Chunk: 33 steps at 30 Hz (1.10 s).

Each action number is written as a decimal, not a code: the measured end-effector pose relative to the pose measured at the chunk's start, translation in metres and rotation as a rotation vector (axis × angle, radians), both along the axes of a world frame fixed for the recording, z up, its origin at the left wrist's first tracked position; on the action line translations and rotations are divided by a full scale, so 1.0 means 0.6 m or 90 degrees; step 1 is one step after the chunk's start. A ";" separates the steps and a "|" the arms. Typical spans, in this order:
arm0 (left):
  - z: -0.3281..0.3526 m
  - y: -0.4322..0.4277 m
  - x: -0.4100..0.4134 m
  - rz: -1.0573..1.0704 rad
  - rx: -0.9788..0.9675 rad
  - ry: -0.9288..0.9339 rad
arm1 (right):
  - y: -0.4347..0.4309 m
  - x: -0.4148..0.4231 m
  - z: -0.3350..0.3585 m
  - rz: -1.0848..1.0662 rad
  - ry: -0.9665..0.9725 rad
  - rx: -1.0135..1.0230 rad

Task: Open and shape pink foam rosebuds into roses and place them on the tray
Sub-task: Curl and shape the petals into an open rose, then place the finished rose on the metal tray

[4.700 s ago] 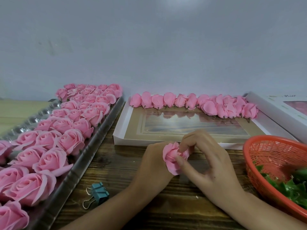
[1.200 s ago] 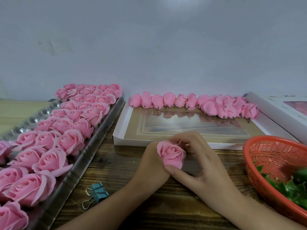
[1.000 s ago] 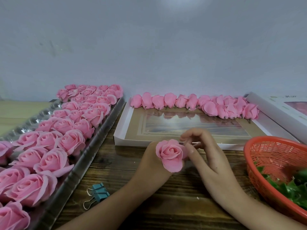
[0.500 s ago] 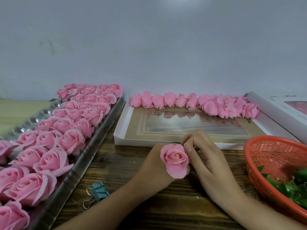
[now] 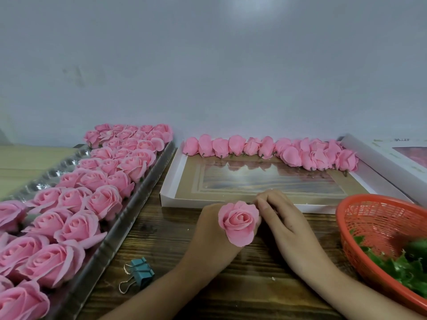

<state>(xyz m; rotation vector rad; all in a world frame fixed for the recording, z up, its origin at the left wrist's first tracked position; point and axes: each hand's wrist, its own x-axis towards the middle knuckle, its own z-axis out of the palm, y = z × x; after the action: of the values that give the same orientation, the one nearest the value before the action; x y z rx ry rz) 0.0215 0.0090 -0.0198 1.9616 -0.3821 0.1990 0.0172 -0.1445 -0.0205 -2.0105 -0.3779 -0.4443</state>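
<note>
One foam rose (image 5: 239,221) is in work, held above the wooden table (image 5: 175,245) between both hands. The left hand (image 5: 208,236) grips it from below and behind; the fingers are hidden by the bloom, so the hold is judged to be around the base. The right hand (image 5: 284,219) has its fingertips (image 5: 260,204) bunched against the outer petal on the bloom's right side. The contact point is covered, so whether they pinch the petal or only touch it cannot be told.

The bloom's axis runs from the hidden base up toward the camera, with the open face uppermost. The petals appear spread, so shaping is judged nearly complete.

The metal tray (image 5: 129,215) lies to the left of the held rose, filled with rows of finished roses (image 5: 104,200). The left hand is the nearer hand to it. Placement therefore calls for a leftward carry by that hand, base down, once the right hand is clear.

Unopened rosebuds (image 5: 265,148) line the far edge of the box lid (image 5: 168,199).
</note>
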 end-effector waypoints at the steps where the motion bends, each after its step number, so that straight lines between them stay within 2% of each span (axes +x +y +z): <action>1: 0.009 0.000 -0.003 0.015 -0.015 0.009 | -0.001 0.000 0.000 -0.002 0.006 0.014; 4: 0.058 0.004 0.000 0.024 -0.127 0.011 | 0.000 -0.002 0.002 -0.005 0.005 0.042; 6: 0.098 0.023 0.002 0.027 -0.131 -0.034 | 0.000 -0.002 0.003 -0.009 0.013 0.045; 9: 0.145 0.074 0.004 0.028 -0.086 -0.033 | 0.000 -0.003 0.003 -0.010 0.027 0.049; 13: 0.187 0.189 0.048 0.111 -0.088 -0.036 | -0.001 -0.004 0.003 -0.009 0.029 0.048; 18: 0.199 0.355 0.165 0.265 0.041 -0.094 | 0.000 -0.004 0.002 -0.005 0.019 0.044; 22: 0.169 0.433 0.246 0.357 0.075 -0.006 | -0.001 0.000 -0.002 -0.004 0.007 0.045; 28: 0.109 0.453 0.309 0.410 0.145 0.076 | -0.004 0.006 -0.009 0.008 0.022 0.061; 33: 0.083 0.447 0.340 0.385 0.273 -0.010 | -0.007 0.007 -0.010 0.021 0.039 0.065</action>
<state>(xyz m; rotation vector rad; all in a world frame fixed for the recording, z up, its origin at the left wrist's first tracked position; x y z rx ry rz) 0.2257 0.2775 0.0298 2.4594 0.1918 0.5544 0.0217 -0.1489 -0.0264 -1.9110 -0.3436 -0.3727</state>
